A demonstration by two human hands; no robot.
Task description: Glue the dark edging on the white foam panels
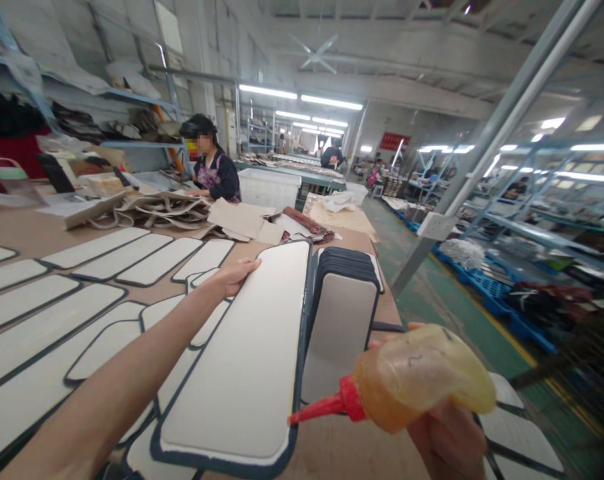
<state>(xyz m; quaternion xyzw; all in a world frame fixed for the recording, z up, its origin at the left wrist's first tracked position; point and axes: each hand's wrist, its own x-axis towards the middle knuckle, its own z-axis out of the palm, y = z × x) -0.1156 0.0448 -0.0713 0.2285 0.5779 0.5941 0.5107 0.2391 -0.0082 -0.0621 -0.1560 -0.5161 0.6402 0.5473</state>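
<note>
My left hand (238, 275) grips the far left edge of a long white panel (242, 353) with a dark blue border, which lies tilted over other panels. In my right hand (445, 433) is a squeeze glue bottle (422, 373), yellowish and translucent, with amber liquid inside. Its red nozzle (322, 407) points left, the tip touching the panel's right edge near the close corner. A thin shiny line runs along that edge. Beside the panel, on its right, stands a stack of similar dark-edged panels (345, 300).
Several white panels (37, 307) lie spread over the table's left side. Fabric scraps (157, 210) and beige pieces (242, 220) are heaped at the back. Another person (217, 167) works beyond them. A slanted metal post (462, 180) rises on the right, past the table edge.
</note>
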